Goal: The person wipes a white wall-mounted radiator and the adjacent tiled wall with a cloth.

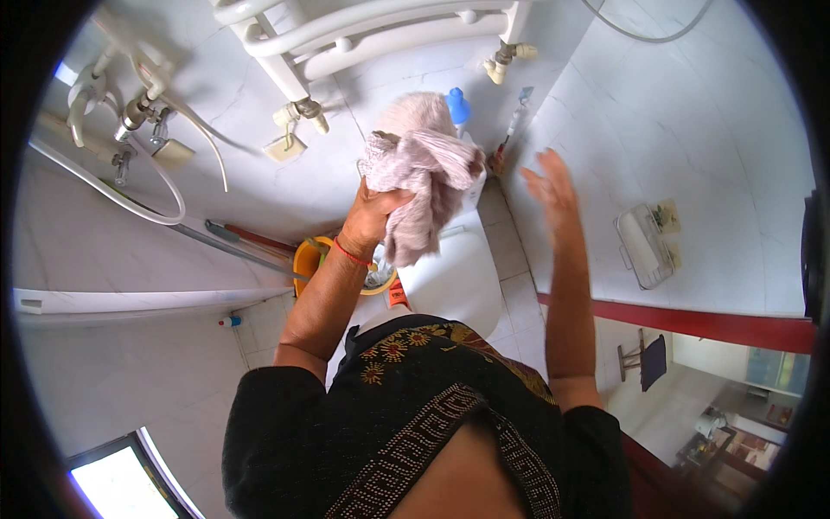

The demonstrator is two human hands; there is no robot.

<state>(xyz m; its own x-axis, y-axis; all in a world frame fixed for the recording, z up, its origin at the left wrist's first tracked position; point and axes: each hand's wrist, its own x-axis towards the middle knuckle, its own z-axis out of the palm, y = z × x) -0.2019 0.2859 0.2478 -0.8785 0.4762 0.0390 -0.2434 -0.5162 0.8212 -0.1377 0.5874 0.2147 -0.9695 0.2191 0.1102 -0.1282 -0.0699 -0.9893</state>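
Observation:
A bunched, pale pink cloth [421, 168] is gripped from its left side by my left hand [376, 211], with folds hanging below my fingers. My right hand [551, 185] is raised apart from the cloth, near the right wall, its fingers spread and slightly blurred; I see nothing in it. Beneath the cloth is a white toilet [463, 272] with its lid down. The cloth covers part of the tank. A blue bottle top [458, 107] shows just behind the cloth's right edge.
A white towel radiator [389, 36] projects from the wall ahead. Taps [133, 117] and hoses stick out at the left. Beside the toilet stand a yellow bucket [305, 259] and long handles [256, 237]. A wire holder [643, 246] hangs on the right wall, above a red door frame [687, 321].

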